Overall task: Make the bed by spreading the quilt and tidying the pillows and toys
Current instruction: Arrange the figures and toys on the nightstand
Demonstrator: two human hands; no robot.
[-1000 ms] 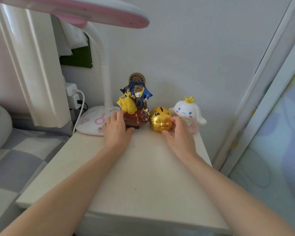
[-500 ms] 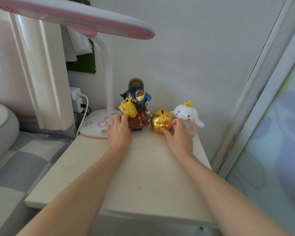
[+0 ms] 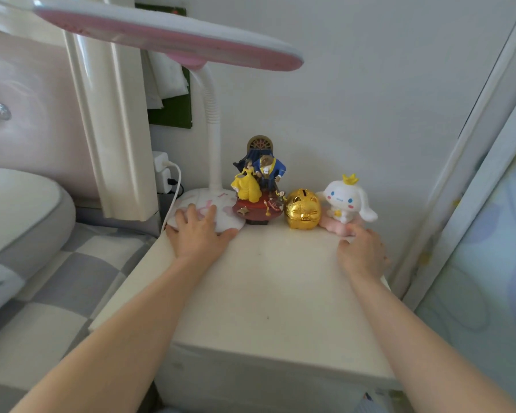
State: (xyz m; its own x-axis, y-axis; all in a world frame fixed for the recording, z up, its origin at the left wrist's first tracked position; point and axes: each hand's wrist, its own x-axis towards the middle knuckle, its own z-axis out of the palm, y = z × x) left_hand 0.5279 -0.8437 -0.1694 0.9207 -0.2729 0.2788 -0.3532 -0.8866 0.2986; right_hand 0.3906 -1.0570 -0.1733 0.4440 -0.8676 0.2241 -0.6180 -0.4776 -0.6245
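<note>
Nightstand: its pale top is lying mostly bare toward the near edge, giving room for sliding things forward; its left edge is meeting the checked bedding.
Desk lamp: its base is sitting at the back left corner, its head reaching out over the bed side.
Left hand: lying spread over the lamp base, fingers fairly straight, resting on it, not clutching.
Right hand: fingertips are touching the pink base of the white dog figurine; whether they are pinching it I cannot tell.
Dancing-couple figurine: standing between lamp base and gold piggy bank, touching neither hand.
Step, as I judge it: straightening the toy row; pushing low at the bases is keeping tall pieces from tipping.
Edges: wall close behind, door frame close at right, so little room is remaining there.
</note>
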